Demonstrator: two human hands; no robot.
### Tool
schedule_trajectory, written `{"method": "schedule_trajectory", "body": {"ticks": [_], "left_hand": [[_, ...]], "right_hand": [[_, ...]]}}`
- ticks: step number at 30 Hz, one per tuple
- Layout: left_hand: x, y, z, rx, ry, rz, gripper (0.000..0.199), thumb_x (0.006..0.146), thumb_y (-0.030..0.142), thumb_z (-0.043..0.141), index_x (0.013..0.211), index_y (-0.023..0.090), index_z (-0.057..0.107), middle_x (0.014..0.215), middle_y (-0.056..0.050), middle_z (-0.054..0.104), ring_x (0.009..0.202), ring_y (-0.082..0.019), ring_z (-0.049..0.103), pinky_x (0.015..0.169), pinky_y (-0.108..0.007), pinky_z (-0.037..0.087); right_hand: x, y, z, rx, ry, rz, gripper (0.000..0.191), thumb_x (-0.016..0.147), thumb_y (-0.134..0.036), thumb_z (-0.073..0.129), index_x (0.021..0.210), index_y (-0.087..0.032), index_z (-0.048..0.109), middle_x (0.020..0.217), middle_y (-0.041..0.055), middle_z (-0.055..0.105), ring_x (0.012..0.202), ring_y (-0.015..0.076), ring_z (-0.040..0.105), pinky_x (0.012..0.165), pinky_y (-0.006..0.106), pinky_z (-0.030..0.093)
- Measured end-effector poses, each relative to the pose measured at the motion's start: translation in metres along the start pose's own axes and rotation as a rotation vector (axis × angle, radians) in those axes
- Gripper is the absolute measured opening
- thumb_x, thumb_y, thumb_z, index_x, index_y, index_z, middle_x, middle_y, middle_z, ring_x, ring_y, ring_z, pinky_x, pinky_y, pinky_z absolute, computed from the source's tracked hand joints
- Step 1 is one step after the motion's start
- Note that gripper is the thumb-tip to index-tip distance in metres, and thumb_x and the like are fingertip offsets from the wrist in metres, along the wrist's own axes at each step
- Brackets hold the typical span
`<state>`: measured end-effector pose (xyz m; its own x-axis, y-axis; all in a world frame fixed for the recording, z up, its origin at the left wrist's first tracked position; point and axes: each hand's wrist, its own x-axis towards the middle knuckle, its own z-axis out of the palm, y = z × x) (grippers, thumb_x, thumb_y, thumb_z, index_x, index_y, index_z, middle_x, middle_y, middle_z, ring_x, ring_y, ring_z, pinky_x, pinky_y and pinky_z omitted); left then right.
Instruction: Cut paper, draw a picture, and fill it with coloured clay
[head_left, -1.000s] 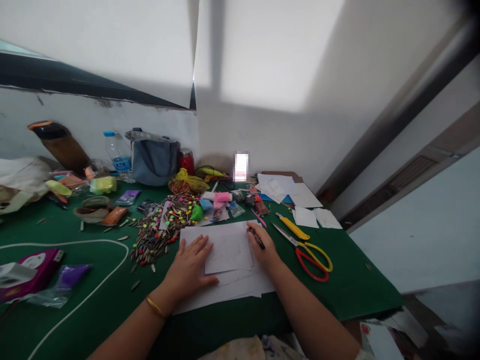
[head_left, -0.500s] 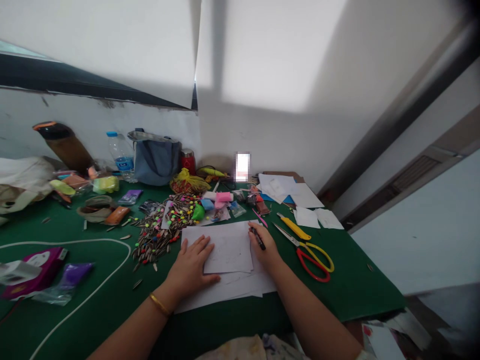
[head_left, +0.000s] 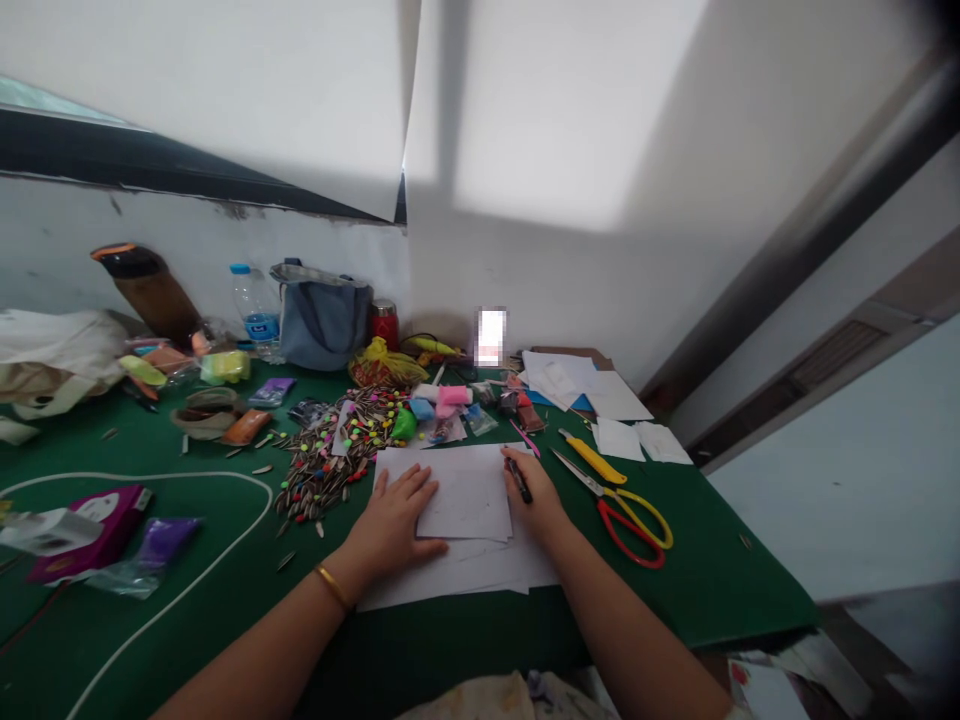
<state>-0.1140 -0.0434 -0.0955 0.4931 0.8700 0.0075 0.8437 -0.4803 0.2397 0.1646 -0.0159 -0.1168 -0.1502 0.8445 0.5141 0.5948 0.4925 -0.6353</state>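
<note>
White paper sheets (head_left: pixel 465 490) lie stacked on the green table, a smaller one on top with faint marks. My left hand (head_left: pixel 394 518) rests flat on their left part, fingers spread, holding nothing. At the right edge of the top sheet, my right hand (head_left: pixel 534 495) is closed around a black pen (head_left: pixel 519 482); the pen's tip is hard to make out. Right of that hand lie scissors (head_left: pixel 604 490) with red and yellow handles and a yellow cutter (head_left: pixel 596 458).
A pile of seeds and coloured beads (head_left: pixel 322 460) lies left of the paper. Behind stand a blue bag (head_left: pixel 324 320), a bottle (head_left: pixel 259 325), a red flask (head_left: pixel 384 325) and a lit phone (head_left: pixel 490 337). A white cable (head_left: pixel 187 590) curves at the left.
The whole view has shifted slightly, so things on the table appear a little further right. Both hands keep nearly the same places on the paper, with the pen still held.
</note>
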Motion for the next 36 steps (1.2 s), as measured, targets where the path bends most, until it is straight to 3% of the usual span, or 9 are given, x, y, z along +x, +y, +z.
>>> {"method": "schedule_trajectory", "body": {"ticks": [6,9,13,17,20,26,32,36], "left_hand": [[-0.001,-0.001,0.001,-0.011,0.013,0.009,0.089,0.071,0.066,0.064,0.145,0.023,0.04,0.156,-0.012,0.031,0.146,-0.032,0.02,0.116,-0.059,0.0],[-0.001,-0.002,0.003,-0.006,0.027,0.008,0.089,0.071,0.066,0.064,0.144,0.022,0.042,0.156,-0.012,0.032,0.145,-0.033,0.022,0.117,-0.059,0.001],[-0.001,-0.003,0.005,0.001,0.047,0.022,0.088,0.071,0.067,0.063,0.144,0.023,0.042,0.155,-0.012,0.033,0.145,-0.033,0.023,0.116,-0.059,0.001],[-0.002,-0.003,0.006,0.027,0.061,0.031,0.087,0.075,0.067,0.059,0.147,0.023,0.037,0.155,-0.013,0.033,0.144,-0.034,0.024,0.116,-0.061,0.004],[-0.003,0.0,0.005,0.057,0.079,0.051,0.085,0.079,0.069,0.053,0.148,0.022,0.036,0.154,-0.015,0.034,0.144,-0.035,0.025,0.115,-0.061,0.006],[0.006,0.012,-0.005,0.053,0.137,0.089,0.067,0.088,0.062,0.047,0.141,0.021,0.046,0.145,-0.015,0.049,0.137,-0.032,0.039,0.115,-0.058,0.014],[0.017,0.018,-0.009,-0.002,0.147,0.015,0.058,0.088,0.055,0.054,0.134,0.019,0.052,0.129,-0.015,0.061,0.122,-0.032,0.053,0.11,-0.061,0.022],[0.016,0.015,-0.006,-0.023,0.173,0.014,0.054,0.088,0.054,0.054,0.132,0.022,0.053,0.128,-0.014,0.062,0.121,-0.031,0.054,0.111,-0.061,0.02]], "right_hand": [[0.013,-0.004,-0.026,-0.382,-0.248,-0.069,0.062,0.074,-0.005,0.051,0.134,-0.022,0.054,0.124,0.0102,0.062,0.115,0.0284,0.053,0.099,0.043,0.044],[0.018,-0.003,-0.034,-0.549,-0.399,-0.015,0.058,0.079,-0.003,0.047,0.134,-0.02,0.055,0.127,0.0103,0.06,0.116,0.0267,0.051,0.099,0.038,0.04],[0.017,0.001,-0.034,-0.637,-0.483,0.052,0.055,0.087,-0.005,0.04,0.137,-0.024,0.053,0.136,0.0073,0.055,0.122,0.0226,0.047,0.102,0.033,0.035],[0.017,0.003,-0.031,-0.651,-0.489,0.085,0.057,0.086,-0.005,0.041,0.139,-0.024,0.05,0.136,0.0071,0.055,0.121,0.0221,0.048,0.1,0.031,0.035],[0.028,-0.002,-0.029,-0.643,-0.424,0.084,0.049,0.087,-0.011,0.045,0.135,-0.022,0.054,0.13,0.0086,0.058,0.116,0.0233,0.051,0.097,0.032,0.037],[0.085,-0.021,-0.002,-0.681,-0.353,0.013,0.031,0.092,-0.028,0.052,0.121,-0.025,0.061,0.115,0.0094,0.063,0.107,0.0237,0.054,0.087,0.031,0.04],[0.136,-0.025,0.037,-0.738,-0.371,-0.057,0.023,0.09,-0.025,0.055,0.11,-0.024,0.067,0.109,0.0098,0.065,0.105,0.0243,0.053,0.084,0.033,0.039],[0.149,-0.025,0.043,-0.719,-0.349,-0.099,0.021,0.091,-0.02,0.051,0.095,-0.019,0.072,0.102,0.0126,0.066,0.102,0.0249,0.054,0.084,0.034,0.038]]}}
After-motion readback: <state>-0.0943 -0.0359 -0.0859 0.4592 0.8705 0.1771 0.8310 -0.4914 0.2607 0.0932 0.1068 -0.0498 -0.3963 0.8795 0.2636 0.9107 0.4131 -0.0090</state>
